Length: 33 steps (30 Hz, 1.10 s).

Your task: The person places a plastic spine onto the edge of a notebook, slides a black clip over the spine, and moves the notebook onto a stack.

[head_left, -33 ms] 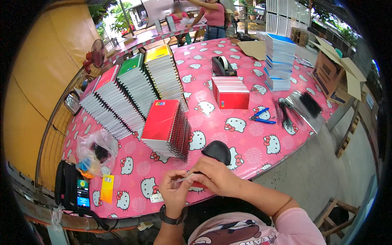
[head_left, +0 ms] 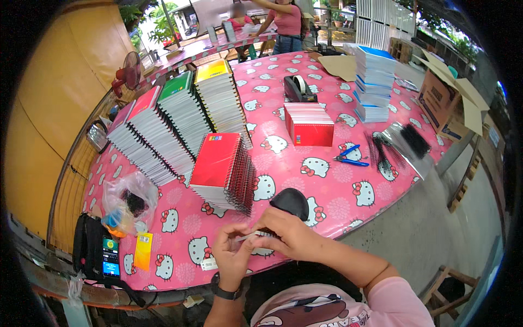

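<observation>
Pinching a thin pale strip (head_left: pixel 248 236) between them at lower centre of the frame, the left hand (head_left: pixel 233 256) and right hand (head_left: pixel 289 234) close their fingertips on its two ends; the strip hangs just above the near edge of the pink patterned table (head_left: pixel 327 201); risk judged: so slight a pinch could let it slip or tear; the leaning stack of red spiral notebooks (head_left: pixel 223 169) close by could topple if nudged; what the strip is cannot be made out; the black domed object (head_left: pixel 291 200) is partly hidden behind the right hand.
</observation>
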Available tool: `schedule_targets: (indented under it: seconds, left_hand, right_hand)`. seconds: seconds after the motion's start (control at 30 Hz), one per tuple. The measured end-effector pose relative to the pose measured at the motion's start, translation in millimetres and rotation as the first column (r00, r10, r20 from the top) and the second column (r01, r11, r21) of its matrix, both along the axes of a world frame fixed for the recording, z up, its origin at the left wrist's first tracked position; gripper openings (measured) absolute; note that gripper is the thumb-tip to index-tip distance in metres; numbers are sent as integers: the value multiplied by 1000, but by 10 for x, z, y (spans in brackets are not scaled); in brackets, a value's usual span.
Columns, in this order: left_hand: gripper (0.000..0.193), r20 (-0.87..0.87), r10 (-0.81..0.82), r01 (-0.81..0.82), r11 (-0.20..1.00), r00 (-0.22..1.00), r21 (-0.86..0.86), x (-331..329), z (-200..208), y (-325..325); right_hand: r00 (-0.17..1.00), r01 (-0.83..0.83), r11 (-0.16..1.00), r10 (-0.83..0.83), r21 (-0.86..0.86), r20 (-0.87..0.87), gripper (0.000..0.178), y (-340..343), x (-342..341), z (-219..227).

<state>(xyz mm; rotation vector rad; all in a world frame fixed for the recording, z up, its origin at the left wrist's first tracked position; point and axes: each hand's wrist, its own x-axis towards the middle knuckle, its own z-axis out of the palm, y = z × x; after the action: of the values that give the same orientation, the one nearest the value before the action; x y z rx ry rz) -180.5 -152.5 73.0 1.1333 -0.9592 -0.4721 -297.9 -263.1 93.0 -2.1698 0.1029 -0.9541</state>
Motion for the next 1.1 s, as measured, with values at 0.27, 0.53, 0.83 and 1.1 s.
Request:
schedule_targets:
  seconds: [0.27, 0.53, 0.83, 1.1]
  left_hand:
    - [51, 357, -219, 164, 970, 908, 179, 482, 765, -12]
    - [34, 177, 412, -426, 904, 894, 48, 1013, 535, -414]
    - [35, 34, 352, -347, 932, 935, -103, 1211, 204, -744]
    - [30, 29, 462, -453, 879, 887, -150, 1065, 113, -923]
  right_hand:
    - [999, -33, 997, 36, -72, 38, 54, -314, 273, 635]
    - [910, 295, 931, -342, 214, 235, 33, -1538, 908, 401]
    - [930, -5, 861, -183, 509, 318, 27, -1360, 1666, -72]
    - [879, 161, 858, -350, 488, 325, 17, -1324, 1737, -88]
